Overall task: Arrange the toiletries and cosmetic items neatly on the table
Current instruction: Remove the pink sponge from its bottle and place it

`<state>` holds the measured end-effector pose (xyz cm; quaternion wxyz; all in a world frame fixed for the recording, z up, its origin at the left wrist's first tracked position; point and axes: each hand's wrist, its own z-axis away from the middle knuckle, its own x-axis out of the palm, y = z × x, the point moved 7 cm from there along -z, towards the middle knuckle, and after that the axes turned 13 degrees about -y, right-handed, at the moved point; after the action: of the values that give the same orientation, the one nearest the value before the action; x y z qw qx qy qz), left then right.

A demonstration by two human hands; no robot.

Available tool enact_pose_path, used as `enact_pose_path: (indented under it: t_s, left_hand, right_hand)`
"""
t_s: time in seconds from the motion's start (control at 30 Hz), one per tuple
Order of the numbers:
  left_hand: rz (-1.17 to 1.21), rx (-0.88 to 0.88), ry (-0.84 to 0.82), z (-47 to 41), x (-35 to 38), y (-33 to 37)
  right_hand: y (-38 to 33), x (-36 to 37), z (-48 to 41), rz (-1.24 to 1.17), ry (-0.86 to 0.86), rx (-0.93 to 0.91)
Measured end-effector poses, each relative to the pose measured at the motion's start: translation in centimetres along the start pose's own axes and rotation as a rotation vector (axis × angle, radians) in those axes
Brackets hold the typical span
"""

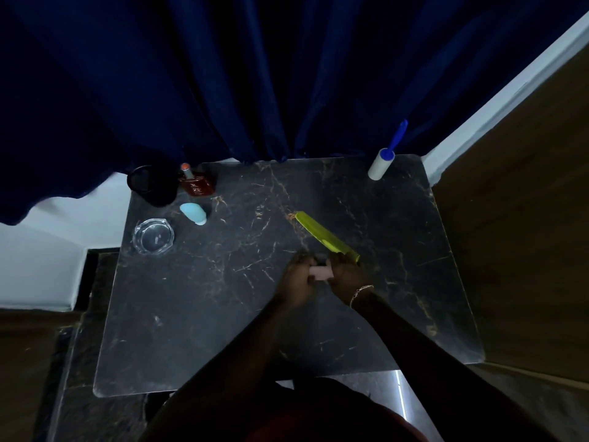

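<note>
A: Why both hands on that pink box (320,273)?

B: Left hand (296,282) and right hand (345,279) close around its ends, probably to square it mid-table beside the yellow comb (325,236).

A: The rest?

B: Cup (153,186), perfume bottle (198,185), blue tube (192,213) and glass dish (153,237) cluster far-left on the dark marble table (223,314); blue curtain (223,74) behind.

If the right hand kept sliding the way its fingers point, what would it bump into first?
Probably the left hand. The right hand points leftward at it, with only the small pink item they both hold in between. The yellow comb lies just beyond, out of line.
</note>
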<state>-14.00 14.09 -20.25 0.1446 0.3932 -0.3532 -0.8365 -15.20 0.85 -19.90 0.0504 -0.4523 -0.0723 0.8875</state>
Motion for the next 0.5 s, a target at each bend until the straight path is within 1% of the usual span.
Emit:
enact_pose_path:
  t_s: [0.07,0.17,0.27,0.37,0.43,0.5]
  left_hand:
    - [0.136,-0.016,0.056,1.0,-1.5,-1.0]
    - [0.349,-0.066,0.119,2.8,-4.0,-2.5]
    - [0.508,-0.047,0.184,4.6,-6.3,-4.6]
    - [0.569,-0.026,0.172,6.4,-7.6,-6.9]
    - [0.581,0.002,0.183,7.6,-8.9,-8.0]
    - [0.602,0.018,0.217,8.7,-10.5,-9.1]
  right_hand:
    - [-0.6,-0.3,0.3,-0.142,0.005,-0.036]
    - [-2.4,-1.3,0.9,-0.356,0.076,-0.104]
    - [-5.4,-2.1,0.6,-0.528,0.11,-0.17]
    - [-8.2,-3.0,-0.2,-0.716,0.107,-0.163]
    - [-10.5,-3.0,-0.9,-0.827,0.07,-0.173]
    - [-13.1,-3.2,-2.0,-0.847,0.044,-0.192]
